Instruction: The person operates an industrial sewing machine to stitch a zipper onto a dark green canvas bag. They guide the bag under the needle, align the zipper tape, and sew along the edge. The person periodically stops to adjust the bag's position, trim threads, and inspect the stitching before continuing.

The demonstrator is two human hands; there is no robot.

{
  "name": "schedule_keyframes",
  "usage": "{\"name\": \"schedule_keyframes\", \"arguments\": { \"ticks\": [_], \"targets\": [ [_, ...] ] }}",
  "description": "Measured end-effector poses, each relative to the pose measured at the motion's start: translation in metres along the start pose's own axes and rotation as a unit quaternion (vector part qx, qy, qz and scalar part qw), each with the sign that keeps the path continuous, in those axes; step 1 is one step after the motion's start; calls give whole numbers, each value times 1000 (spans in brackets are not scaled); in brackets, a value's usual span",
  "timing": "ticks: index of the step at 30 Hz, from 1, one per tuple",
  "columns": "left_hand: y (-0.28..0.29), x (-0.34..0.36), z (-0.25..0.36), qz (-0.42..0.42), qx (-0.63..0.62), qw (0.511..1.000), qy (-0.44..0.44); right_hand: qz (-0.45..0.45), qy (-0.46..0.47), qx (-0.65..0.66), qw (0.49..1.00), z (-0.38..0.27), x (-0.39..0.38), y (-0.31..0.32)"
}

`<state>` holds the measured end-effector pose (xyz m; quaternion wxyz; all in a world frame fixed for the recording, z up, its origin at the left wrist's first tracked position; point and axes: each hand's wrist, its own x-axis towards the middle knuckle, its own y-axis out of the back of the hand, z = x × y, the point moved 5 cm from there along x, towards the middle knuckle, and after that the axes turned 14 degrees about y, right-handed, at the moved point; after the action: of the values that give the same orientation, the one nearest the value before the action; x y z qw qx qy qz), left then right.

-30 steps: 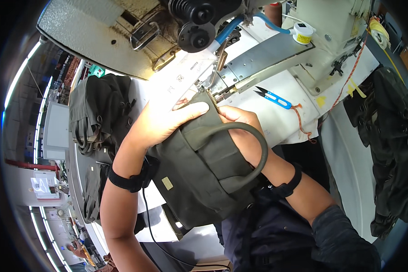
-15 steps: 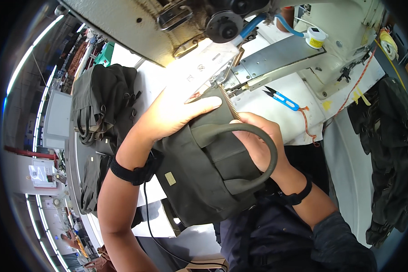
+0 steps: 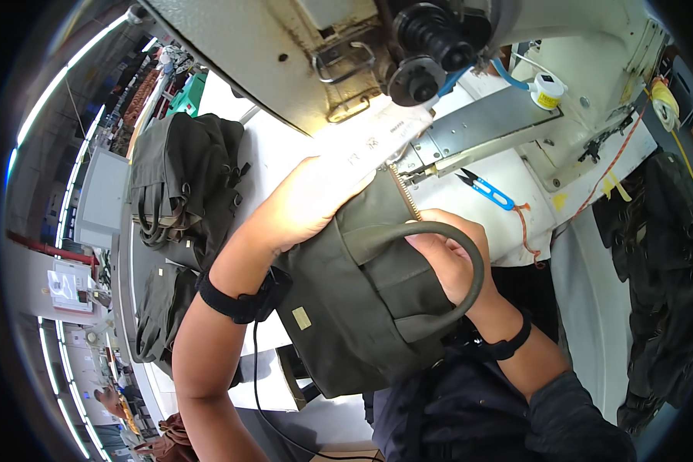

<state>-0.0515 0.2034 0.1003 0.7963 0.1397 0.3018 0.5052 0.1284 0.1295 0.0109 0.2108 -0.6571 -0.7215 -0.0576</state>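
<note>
Lower and further right in the head view than half a second ago, the olive bag point(image 3: 346, 316) now lies at the centre of the frame, while the blue-handled snips point(image 3: 489, 192) and the sewing machine point(image 3: 262, 58) have slid down too, so much of that shift is the view's own. What differs more plainly is my left hand point(image 3: 304, 204): its thumb, clear on the fabric before, is now mostly lost in glare beneath the bright guard point(image 3: 389, 135). That hand lies over the bag's upper left part, and I cannot tell whether its fingers are closed on the cloth.

With my right hand point(image 3: 448, 263) I grip the bag's right edge, thumb on top and fingers curled, just below the toothed zipper point(image 3: 405, 192). The bag's handle point(image 3: 479, 281) loops across this hand and hides part of it. The zipper's upper end runs up to the machine's metal bed point(image 3: 485, 123), where the needle area is hard to make out.

At upper left, a pile of similar bags point(image 3: 185, 169) stands on the table; at right, more dark bags point(image 3: 674, 285) fade into the frame's black rim.
</note>
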Motion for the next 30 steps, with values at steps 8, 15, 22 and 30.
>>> {"name": "schedule_keyframes", "arguments": {
  "ticks": [8,15,22,30],
  "targets": [
    [5,12,-20,26,3,999,-19,19,-38,30,999,-8,-9,-4],
    [8,17,-14,26,-39,998,-49,15,-61,3,998,-5,-18,0],
    [8,29,-20,-2,-59,997,-55,27,-32,-11,999,-7,-12,0],
    [32,43,-25,-17,-82,996,28,76,-6,-11,997,1,10,-11]
  ]
}}
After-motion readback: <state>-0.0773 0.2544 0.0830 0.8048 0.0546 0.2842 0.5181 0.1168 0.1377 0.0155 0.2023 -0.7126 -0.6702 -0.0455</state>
